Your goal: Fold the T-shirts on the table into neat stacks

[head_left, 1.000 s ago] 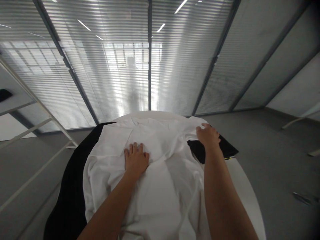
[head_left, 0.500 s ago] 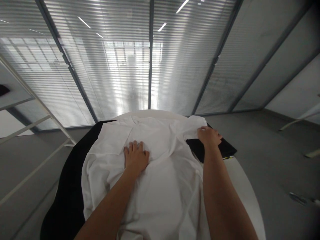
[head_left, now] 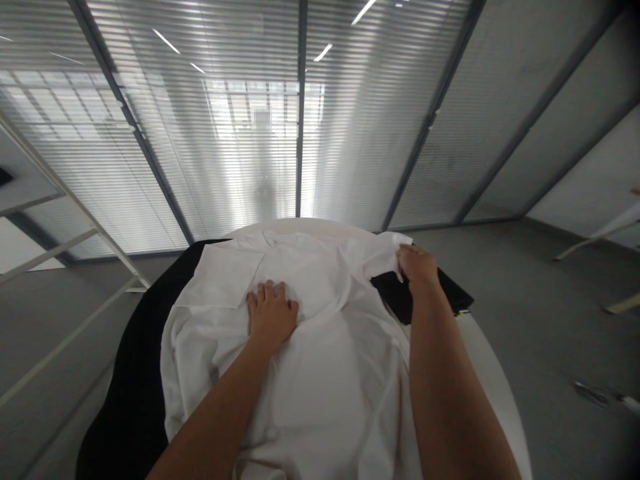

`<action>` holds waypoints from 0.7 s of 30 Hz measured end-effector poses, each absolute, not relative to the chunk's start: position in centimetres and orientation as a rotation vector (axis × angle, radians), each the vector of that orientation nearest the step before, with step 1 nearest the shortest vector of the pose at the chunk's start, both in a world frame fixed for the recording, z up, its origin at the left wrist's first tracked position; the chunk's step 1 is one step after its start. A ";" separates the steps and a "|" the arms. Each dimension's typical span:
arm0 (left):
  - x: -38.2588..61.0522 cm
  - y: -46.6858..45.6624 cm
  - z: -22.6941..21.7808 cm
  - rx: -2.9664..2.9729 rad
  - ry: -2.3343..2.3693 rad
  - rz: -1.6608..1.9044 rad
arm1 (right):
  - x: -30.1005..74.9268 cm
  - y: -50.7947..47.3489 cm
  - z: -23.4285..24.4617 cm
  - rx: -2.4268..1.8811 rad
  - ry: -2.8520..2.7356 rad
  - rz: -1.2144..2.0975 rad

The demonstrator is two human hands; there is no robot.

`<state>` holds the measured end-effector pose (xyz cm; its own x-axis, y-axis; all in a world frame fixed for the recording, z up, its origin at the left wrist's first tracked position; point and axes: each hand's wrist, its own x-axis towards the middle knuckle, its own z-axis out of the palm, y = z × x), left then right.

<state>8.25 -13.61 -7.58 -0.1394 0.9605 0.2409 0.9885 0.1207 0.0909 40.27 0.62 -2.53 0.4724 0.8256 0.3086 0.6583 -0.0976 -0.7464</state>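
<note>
A white T-shirt lies spread over the round table, its collar at the far side and some wrinkles across its body. My left hand rests flat on the chest of the shirt with its fingers spread. The hem of the sleeve on the right is pinched in my right hand, a little off the table. Under the shirt, black cloth covers the table's left side, and more black fabric shows below the right sleeve.
The white table shows its bare rim at the right and far side. To the left stands a pale metal frame. Glass panels with blinds rise behind the table. A dark looped object lies on the grey floor at right.
My right hand has shifted slightly up and to the right with the sleeve edge, which now bunches at the fingers. My left hand stays in place on the shirt.
</note>
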 end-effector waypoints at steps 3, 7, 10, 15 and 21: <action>8.3 -13.6 -7.6 -1.971 -2.256 -0.345 | 39.5 0.3 -2.0 -1.769 -1.251 0.357; 8.3 -13.7 -7.4 -1.967 -2.273 -0.339 | 38.7 0.1 -1.8 -1.803 -1.319 0.339; 8.3 -13.7 -7.3 -1.975 -2.267 -0.356 | 38.2 -0.2 -1.6 -1.737 -1.337 0.277; 8.3 -13.9 -7.1 -1.977 -2.280 -0.368 | 37.4 -0.1 0.7 -1.643 -1.535 0.070; 8.4 -13.9 -6.9 -1.970 -2.307 -0.352 | 39.3 2.9 6.1 -1.622 -1.713 0.201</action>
<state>8.41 -13.94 -6.86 -0.1653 0.9626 0.2146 0.9828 0.1426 0.1174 39.29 2.86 6.06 0.0902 0.9093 0.4062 0.7908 0.1826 -0.5842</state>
